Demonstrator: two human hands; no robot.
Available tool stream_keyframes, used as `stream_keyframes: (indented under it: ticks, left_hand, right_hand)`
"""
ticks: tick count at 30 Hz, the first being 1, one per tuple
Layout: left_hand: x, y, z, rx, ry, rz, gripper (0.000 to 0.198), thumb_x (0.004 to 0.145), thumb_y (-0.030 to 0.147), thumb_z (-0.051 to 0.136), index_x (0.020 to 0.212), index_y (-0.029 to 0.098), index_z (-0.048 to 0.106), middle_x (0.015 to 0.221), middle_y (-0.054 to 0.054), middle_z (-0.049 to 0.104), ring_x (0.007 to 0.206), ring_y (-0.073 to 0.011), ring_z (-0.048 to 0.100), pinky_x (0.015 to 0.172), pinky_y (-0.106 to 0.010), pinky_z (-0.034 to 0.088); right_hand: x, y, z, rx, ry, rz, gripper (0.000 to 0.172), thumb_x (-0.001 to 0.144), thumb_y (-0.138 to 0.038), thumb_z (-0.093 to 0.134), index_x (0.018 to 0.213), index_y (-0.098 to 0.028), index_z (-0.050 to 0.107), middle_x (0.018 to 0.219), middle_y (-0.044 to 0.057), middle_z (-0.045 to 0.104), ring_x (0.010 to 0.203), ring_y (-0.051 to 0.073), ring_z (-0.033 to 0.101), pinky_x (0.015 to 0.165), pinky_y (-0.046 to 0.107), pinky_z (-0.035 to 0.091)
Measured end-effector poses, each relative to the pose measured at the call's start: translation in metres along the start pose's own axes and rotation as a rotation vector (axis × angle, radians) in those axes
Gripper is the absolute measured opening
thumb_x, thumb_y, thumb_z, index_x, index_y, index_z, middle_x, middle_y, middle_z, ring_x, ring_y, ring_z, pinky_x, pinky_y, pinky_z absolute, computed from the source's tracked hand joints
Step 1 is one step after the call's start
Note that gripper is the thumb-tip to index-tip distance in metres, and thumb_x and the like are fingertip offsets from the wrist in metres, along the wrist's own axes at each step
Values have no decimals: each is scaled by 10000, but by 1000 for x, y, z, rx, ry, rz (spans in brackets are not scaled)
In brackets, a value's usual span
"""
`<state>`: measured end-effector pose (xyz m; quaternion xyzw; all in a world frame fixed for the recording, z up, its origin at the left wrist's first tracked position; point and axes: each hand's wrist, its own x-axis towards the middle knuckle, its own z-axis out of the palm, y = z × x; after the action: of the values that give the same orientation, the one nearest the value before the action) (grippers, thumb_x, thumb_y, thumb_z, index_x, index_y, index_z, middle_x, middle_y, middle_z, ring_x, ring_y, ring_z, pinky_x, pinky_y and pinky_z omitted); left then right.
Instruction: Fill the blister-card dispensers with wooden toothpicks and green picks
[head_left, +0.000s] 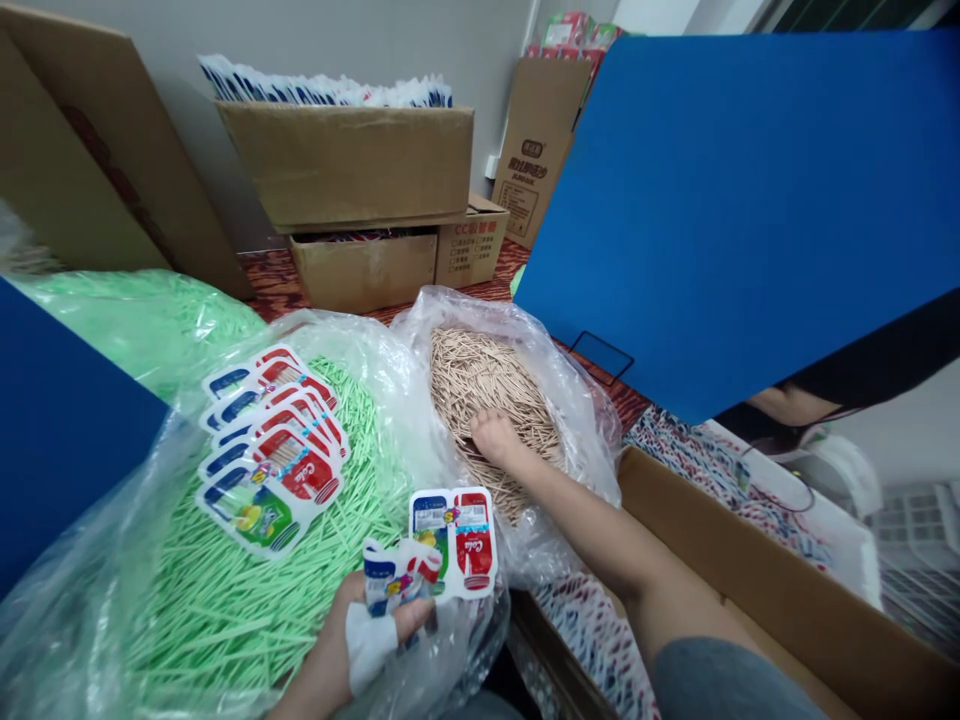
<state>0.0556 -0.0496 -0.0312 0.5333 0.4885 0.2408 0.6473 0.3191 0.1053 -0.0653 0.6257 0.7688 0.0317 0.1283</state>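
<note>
My left hand (341, 640), with a white wrap at the thumb, grips a bent printed packet (397, 578) at the front of the green pile. Right beside it is a flat blue, green and red cola packet (472, 550); I cannot tell whether the hand holds this one too. My right hand (495, 438) reaches into an open clear bag of thin tan sticks (480, 370). Its fingers curl down among the sticks, their tips hidden. To the left, a fanned row of similar packets (277, 450) lies on thin green sticks (247, 620) in another clear bag.
Behind the bags stand stacked cartons (352, 165), the top one full of packets. A large blue panel (735, 220) rises at right, another blue surface (60, 430) at left. An open carton (750, 570) borders my right arm. Another person's arm (795, 400) shows at far right.
</note>
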Motion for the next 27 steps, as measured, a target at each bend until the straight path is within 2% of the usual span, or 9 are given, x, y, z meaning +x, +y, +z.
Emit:
stream_keyframes:
  ticks: [6, 10, 14, 16, 20, 23, 27]
  left_hand:
    - [-6, -1, -3, 5, 5, 7, 377, 726, 473, 673, 805, 105, 688, 724, -73, 704, 639, -194, 607, 589, -265, 472]
    - [-7, 0, -3, 4, 25, 10, 393, 698, 487, 690, 794, 106, 685, 704, -71, 698, 625, -196, 597, 576, -267, 464]
    - [-6, 0, -1, -34, -51, 79, 361, 740, 472, 662, 808, 118, 682, 724, -63, 693, 633, -182, 586, 585, -255, 452]
    - [-6, -1, -2, -28, -39, 82, 351, 735, 467, 668, 779, 119, 671, 687, -52, 676, 602, -166, 564, 561, -244, 434]
    - [-8, 0, -4, -43, -11, 71, 332, 729, 456, 675, 740, 125, 662, 647, -36, 655, 576, -153, 541, 542, -239, 420]
    - [-11, 7, -5, -64, -2, 79, 331, 703, 447, 700, 722, 118, 667, 649, -43, 664, 580, -161, 557, 552, -250, 433]
    - [-11, 18, -7, -172, 50, 50, 361, 671, 431, 741, 808, 100, 698, 693, -70, 701, 596, -191, 607, 584, -286, 483]
  right_hand:
    - [-3, -1, -5, -17, 21, -32, 292, 904, -90, 339, 1021, -73, 606, 1070, 222, 626, 1036, 276, 554, 941, 443, 344]
    - [0, -4, -6, -12, -22, -9, 264, 896, -93, 372, 1036, -75, 596, 989, 215, 668, 987, 273, 614, 945, 482, 354]
    - [7, -9, -6, 14, -107, 26, 250, 886, -103, 410, 1062, -93, 586, 933, 194, 700, 899, 261, 671, 836, 440, 453]
    - [8, -11, -7, 26, -129, 35, 253, 886, -103, 414, 1075, -99, 581, 962, 199, 698, 900, 255, 679, 782, 400, 482]
    - [3, -11, -15, 49, -128, 26, 255, 889, -109, 416, 1076, -86, 587, 992, 224, 687, 946, 272, 671, 809, 410, 476]
    - [-4, 0, -24, 90, -152, 9, 251, 872, -144, 469, 1076, -75, 597, 987, 235, 687, 969, 298, 661, 809, 409, 475]
    - [-14, 32, -33, 191, -239, -30, 273, 790, -279, 633, 1007, -114, 641, 961, 199, 704, 943, 304, 664, 797, 374, 477]
